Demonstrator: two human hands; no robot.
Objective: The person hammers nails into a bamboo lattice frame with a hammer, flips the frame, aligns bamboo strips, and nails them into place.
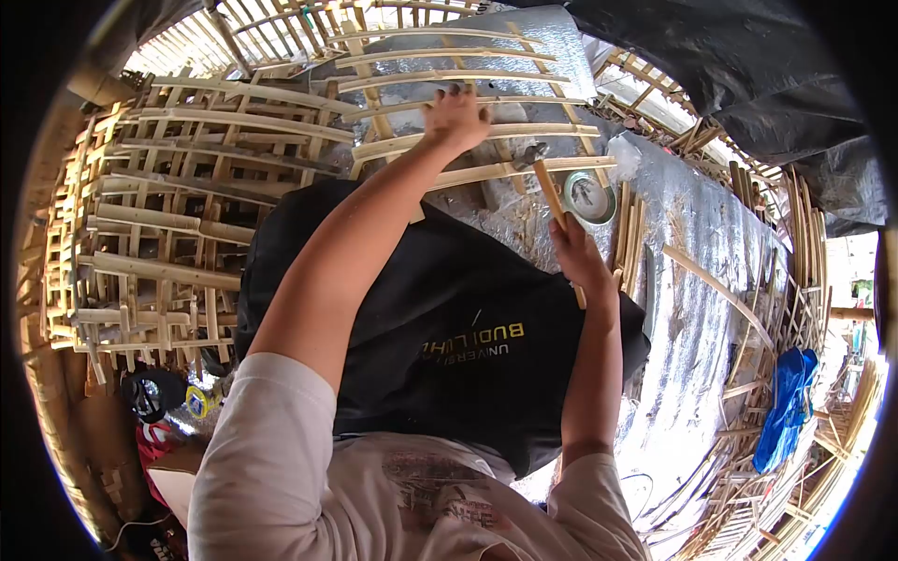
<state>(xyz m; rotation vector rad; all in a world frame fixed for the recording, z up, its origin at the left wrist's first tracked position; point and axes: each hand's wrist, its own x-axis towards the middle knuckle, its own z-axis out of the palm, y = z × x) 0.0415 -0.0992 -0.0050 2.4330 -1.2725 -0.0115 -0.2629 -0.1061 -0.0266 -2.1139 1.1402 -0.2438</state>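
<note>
In the head view, a ladder-like panel of light bamboo slats [552,164] lies in front of me, with several crosspieces laid over long strips. My left hand [455,119] reaches out over its middle, palm down and fingers apart, seemingly resting on the slats. A hammer [545,187] is in my right hand [584,256], which is wrapped round the wooden handle. The hammer's metal head is at the nearest slat of the panel. Close to the hammer, a round tin [590,197] holds small thin pieces, probably nails.
Slatted bamboo panels [178,215] are stacked at the left. A black cloth with yellow lettering [468,346] covers my lap. Silvery sheeting [692,252] spreads over the floor at the right. Loose bamboo strips [629,234] and a blue cloth [786,407] lie on the right.
</note>
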